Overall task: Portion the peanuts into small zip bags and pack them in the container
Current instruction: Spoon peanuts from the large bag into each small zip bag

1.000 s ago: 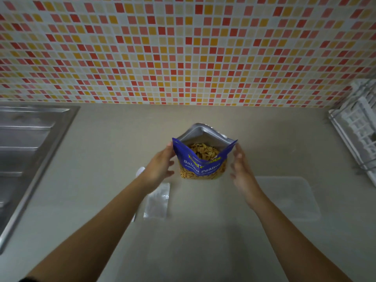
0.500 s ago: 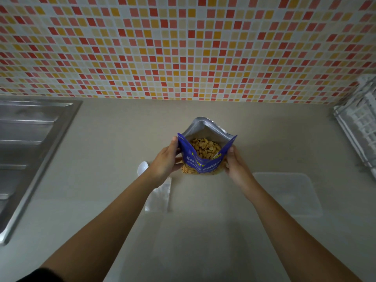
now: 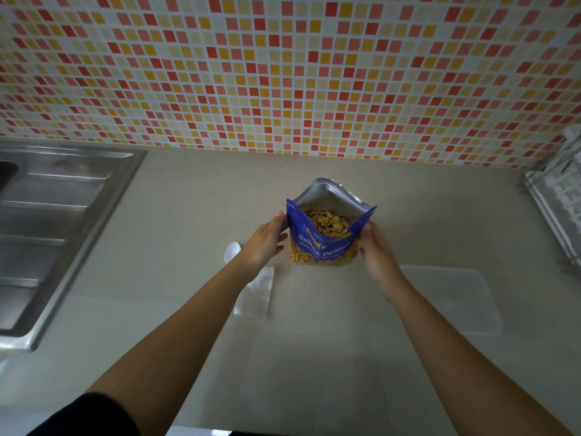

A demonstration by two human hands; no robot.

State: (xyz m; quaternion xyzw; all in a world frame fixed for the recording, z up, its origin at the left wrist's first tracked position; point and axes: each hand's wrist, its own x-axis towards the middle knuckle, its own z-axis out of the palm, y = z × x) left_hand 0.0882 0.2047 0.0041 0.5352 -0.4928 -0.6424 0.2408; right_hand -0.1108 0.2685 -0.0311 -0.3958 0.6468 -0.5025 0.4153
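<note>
peanut pouch [image 3: 323,247]: upright, open, peanuts [image 3: 327,223] inside | zip bag [image 3: 254,294]: lying flat

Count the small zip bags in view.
1: zip bag flat on the counter, partly under the left forearm, near-left of the peanut pouch. Could be a stack; cannot tell.
</note>
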